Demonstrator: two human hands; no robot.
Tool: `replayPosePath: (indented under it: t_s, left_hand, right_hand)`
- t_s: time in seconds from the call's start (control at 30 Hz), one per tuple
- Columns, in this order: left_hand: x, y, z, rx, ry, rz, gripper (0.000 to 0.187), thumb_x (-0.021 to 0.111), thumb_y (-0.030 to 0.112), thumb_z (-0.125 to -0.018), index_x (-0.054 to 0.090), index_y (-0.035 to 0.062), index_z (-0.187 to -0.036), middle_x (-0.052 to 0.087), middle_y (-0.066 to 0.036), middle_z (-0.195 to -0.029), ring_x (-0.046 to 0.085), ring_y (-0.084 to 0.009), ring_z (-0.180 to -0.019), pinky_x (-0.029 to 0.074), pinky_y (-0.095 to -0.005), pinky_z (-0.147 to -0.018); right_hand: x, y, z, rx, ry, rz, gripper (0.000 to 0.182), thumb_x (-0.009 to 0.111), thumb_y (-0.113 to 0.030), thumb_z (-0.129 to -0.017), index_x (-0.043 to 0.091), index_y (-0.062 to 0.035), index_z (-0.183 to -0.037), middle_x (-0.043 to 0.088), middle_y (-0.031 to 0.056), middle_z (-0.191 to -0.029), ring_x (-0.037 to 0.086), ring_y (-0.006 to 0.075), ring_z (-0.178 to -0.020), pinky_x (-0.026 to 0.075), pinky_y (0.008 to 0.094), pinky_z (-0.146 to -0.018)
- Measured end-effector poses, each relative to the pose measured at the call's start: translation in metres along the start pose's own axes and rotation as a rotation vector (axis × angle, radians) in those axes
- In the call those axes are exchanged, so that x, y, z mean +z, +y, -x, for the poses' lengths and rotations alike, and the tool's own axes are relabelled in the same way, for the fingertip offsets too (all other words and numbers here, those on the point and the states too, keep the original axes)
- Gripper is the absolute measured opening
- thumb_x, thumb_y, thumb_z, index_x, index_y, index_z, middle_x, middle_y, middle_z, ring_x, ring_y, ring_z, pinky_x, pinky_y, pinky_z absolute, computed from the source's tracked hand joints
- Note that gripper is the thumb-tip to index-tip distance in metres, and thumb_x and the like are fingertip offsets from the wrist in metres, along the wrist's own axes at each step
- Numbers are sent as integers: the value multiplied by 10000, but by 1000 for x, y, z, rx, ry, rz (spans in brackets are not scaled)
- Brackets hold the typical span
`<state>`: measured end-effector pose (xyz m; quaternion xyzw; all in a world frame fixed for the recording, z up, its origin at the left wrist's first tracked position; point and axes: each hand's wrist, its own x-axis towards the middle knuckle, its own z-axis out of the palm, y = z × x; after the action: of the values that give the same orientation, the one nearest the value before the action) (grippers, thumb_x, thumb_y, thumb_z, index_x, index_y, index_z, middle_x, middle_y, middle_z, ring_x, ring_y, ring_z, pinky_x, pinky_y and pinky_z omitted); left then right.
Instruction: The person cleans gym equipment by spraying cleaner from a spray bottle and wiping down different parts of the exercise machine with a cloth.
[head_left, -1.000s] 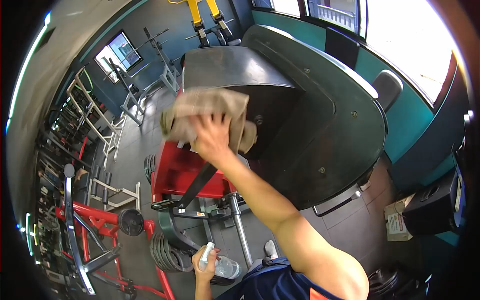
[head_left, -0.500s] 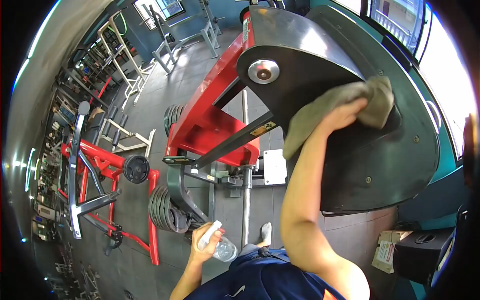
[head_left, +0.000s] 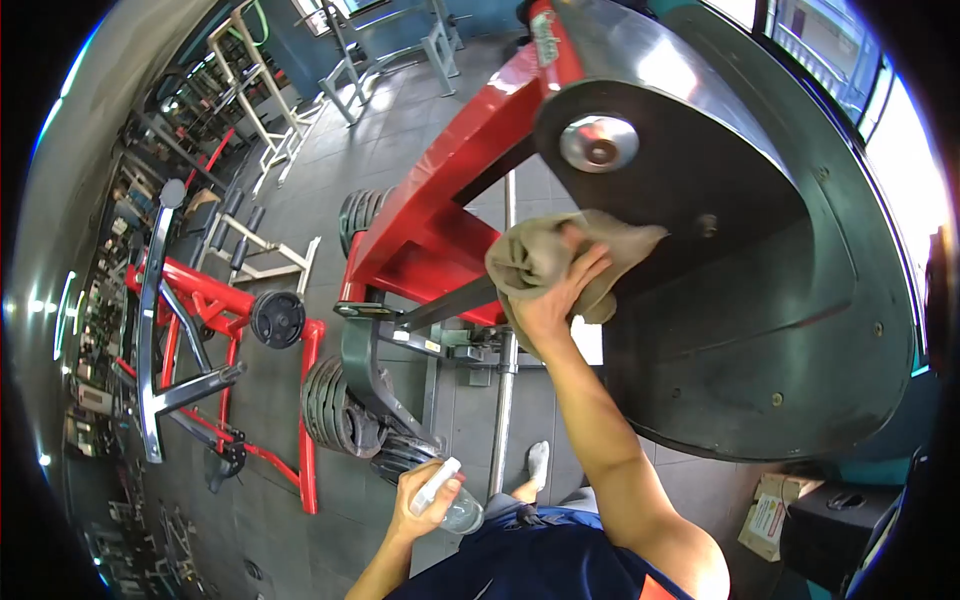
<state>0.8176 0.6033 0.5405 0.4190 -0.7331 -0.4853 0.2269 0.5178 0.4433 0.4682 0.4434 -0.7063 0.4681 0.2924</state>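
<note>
A grey-green cloth (head_left: 525,255) is bunched in my right hand (head_left: 562,300), near the left edge of the machine's dark curved panel (head_left: 740,330). Whether the cloth touches the machine there I cannot tell. Low in the view, my left hand (head_left: 425,505) is wrapped round a clear spray bottle (head_left: 463,512) with a white nozzle. The machine's red frame (head_left: 440,190) and its round metal bolt cap (head_left: 598,144) are to the left of and above the cloth.
Weight plates (head_left: 338,408) hang on the machine's left side. Further left stands a red-framed machine (head_left: 205,290). A cardboard box (head_left: 770,515) and a black box (head_left: 835,525) are at the lower right. A vertical steel bar (head_left: 504,410) is near my foot (head_left: 538,462).
My right hand has moved left with the cloth, off the middle of the dark panel. The machine appears larger and further right in view. My left hand still holds the bottle.
</note>
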Motion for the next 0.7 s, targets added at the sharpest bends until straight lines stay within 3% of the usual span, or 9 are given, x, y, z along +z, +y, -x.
replayPosePath:
  t_s: [0.03,0.13,0.2,0.27,0.37,0.5,0.6,0.67,0.7]
  left_hand:
    - [-1,-2,-1,-5,2,9,318,662,290,-927,712,-21,-886,672,-127,-782,656,-228,-667,504,-334,-631]
    - [0,-10,-1,-27,14,54,277,672,254,-919,715,-19,-896,677,-132,-806,663,-238,-693,510,-337,-649]
    - [2,-17,-1,-29,-1,57,262,676,238,-916,716,-20,-897,675,-134,-809,665,-243,-707,511,-339,-655]
    - [4,-19,-3,-30,-2,83,245,677,220,-910,716,-22,-896,669,-137,-801,663,-251,-714,509,-342,-655]
    - [0,-22,2,26,19,65,237,670,205,-905,714,-27,-881,665,-134,-787,657,-238,-699,506,-339,-649]
    - [-14,-34,23,-29,154,105,263,673,221,-897,712,-38,-868,668,-131,-790,648,-219,-678,499,-330,-625]
    - [-20,-49,36,-61,217,86,270,675,226,-895,712,-40,-872,665,-134,-790,646,-218,-661,498,-326,-613]
    - [-24,-44,39,-59,254,115,308,664,254,-914,708,-48,-872,659,-122,-785,640,-191,-635,495,-315,-586]
    - [-26,-46,42,-59,268,145,320,661,262,-920,707,-50,-872,658,-118,-783,637,-183,-628,494,-312,-579]
  right_hand:
    - [1,-7,6,92,-54,-214,762,728,-426,-787,535,3,-1386,389,213,-1510,300,515,-1400,151,699,-1134]
    - [14,-32,15,265,-454,-148,692,719,-378,-780,576,1,-1341,499,202,-1416,407,451,-1340,187,699,-1123]
    - [23,-70,22,-83,-711,36,575,636,-302,-824,600,34,-1289,580,207,-1302,480,390,-1282,240,628,-1148]
    - [74,-74,89,-574,-590,84,498,543,-222,-869,580,82,-1263,597,209,-1277,537,403,-1202,294,545,-1146]
    - [70,-69,85,-584,-527,50,462,477,-181,-892,581,70,-1266,581,210,-1303,524,371,-1230,316,491,-1153]
    - [67,-56,85,-451,-554,8,462,514,-159,-864,578,53,-1270,567,209,-1307,504,380,-1237,309,491,-1160]
    - [75,-86,116,-307,-703,-227,458,561,-175,-843,595,3,-1263,588,199,-1252,503,345,-1254,308,456,-1161]
    - [75,-93,148,-219,-934,-546,396,613,-155,-870,617,-21,-1243,595,199,-1265,529,351,-1222,373,445,-1105]
    - [73,-96,153,267,-927,-622,385,611,-172,-900,611,-15,-1251,599,189,-1273,543,332,-1208,393,431,-1081]
